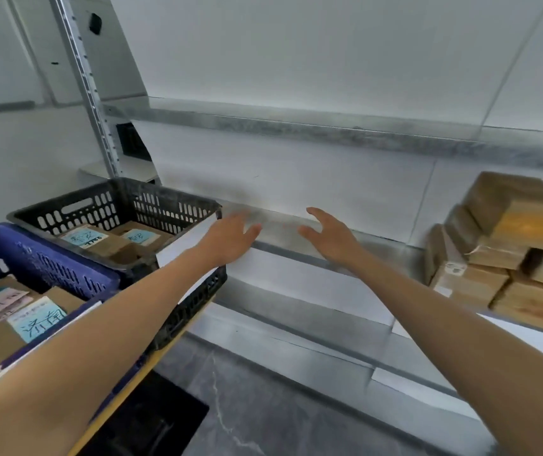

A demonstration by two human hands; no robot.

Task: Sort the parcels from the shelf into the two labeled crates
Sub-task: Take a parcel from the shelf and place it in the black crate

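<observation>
Nearest, at eight o'clock, the blue slotted plastic crate (49, 268) holds labelled cardboard parcels (38, 320). Beyond it, at nine o'clock, the black slotted plastic crate (164, 205) holds more. Both arms reach toward the grey metal shelf (391, 248). The left hand (230, 236) and right hand (329, 235) have fingers spread and hold nothing. The stack of brown cardboard boxes (510, 258) sits on the shelf at three o'clock, well apart from either hand. The right hand should probably swing to that stack, lift one top box, and turn its label up before a crate is chosen. The stack's labels are unreadable from this angle.
</observation>
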